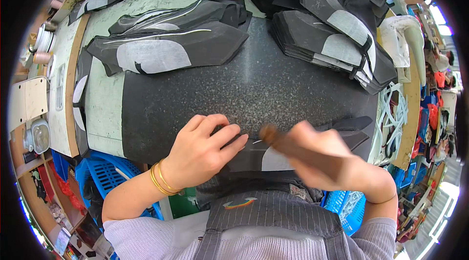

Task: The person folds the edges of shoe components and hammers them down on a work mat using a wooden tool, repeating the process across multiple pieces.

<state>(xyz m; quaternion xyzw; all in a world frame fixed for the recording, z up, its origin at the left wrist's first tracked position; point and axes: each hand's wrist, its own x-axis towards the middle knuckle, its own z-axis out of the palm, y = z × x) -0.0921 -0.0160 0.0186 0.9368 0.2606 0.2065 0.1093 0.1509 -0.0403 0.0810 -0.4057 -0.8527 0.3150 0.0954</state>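
Biggest thing first: this worktop (102,123) has a dark slab (161,99) on it, and I'd do any pressing or tapping over that, since it looks like the firmest backing around. The stack of black panels (293,45) at the slab's far right and the pile of panels (220,40) at its far left are nicely out of the way, so no need to touch those imo. The black piece (246,155) being worked on lies along the slab's near edge, reaching from about the left hand (202,150), under the right hand (325,140), and out past it toward the slab's right side. If any of it hangs off the near edge, I'd slide it in and smooth it flat so it doesn't creep. The right hand is a tight fist round a brown tool (293,147), too blurry for me to say what kind; short, even strokes would be my bet. The left hand is half curled, fingertips down on or just beside the piece, can't tell if the thumb's pinching anything. The tool's end sits near those fingertips, so I'd give them more room, and go easy on the pale patch (273,160).
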